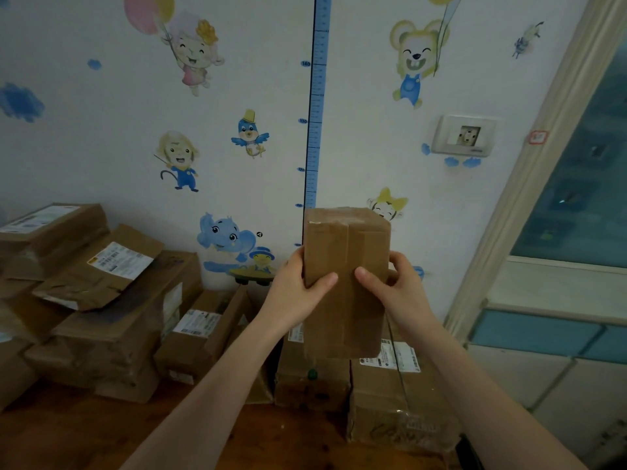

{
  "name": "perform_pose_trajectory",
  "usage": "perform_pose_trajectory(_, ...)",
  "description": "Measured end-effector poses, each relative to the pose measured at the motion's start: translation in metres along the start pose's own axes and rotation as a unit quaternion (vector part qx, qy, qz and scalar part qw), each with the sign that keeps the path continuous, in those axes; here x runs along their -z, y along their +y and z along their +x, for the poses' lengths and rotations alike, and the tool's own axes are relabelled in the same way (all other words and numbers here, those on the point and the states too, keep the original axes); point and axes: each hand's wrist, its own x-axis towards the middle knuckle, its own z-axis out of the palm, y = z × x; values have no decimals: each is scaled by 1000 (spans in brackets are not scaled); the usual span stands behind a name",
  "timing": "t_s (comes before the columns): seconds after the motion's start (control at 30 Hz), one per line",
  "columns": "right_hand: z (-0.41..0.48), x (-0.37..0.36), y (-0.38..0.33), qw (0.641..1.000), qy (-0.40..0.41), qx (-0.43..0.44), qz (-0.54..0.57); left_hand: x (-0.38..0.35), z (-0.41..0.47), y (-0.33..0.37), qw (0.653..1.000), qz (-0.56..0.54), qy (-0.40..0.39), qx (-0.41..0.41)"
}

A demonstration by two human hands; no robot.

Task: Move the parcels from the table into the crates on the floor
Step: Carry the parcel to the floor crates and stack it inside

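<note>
In the head view, a tall brown cardboard parcel [346, 252] is held upright in the air above the wooden surface [84, 432]. The left hand [295, 293] grips its left edge and the right hand [400, 293] its right edge, each with the thumb laid across the front face and the fingers wrapped round the side. Below it and to the left, more taped parcels [112, 320] lie heaped on the surface against a wall with cartoon stickers [227, 242] and a blue height chart [317, 113].
</note>
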Motion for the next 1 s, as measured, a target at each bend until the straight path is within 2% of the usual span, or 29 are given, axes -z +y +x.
perform_pose_trajectory(0.1,3,3,-6,994,-19,-78,68,2,1,-1,1000,3,-6,13)
perform_pose_trajectory(0.2,6,6,-12,987,-16,-117,108,4,-2,-2,1000,3,-22,3)
perform_pose_trajectory(0.3,7,8,-9,989,-24,-109,100,3,-7,9,995,-88,-40,24)
perform_pose_trajectory(0.4,6,5,-7,988,-45,-99,106,0,-4,7,990,-133,12,54)
perform_pose_trajectory(0.47,6,1,-5,987,-43,-101,116,-2,-3,5,988,-138,38,51)
perform_pose_trajectory(0.63,4,-6,0,994,17,-72,82,-2,-3,7,994,-95,46,20)
perform_pose_trajectory(0.83,10,0,-3,996,-7,-65,62,5,0,4,988,-132,56,54)
perform_pose_trajectory(1.0,9,-7,0,998,52,-36,29,-3,-1,2,992,-99,69,40)
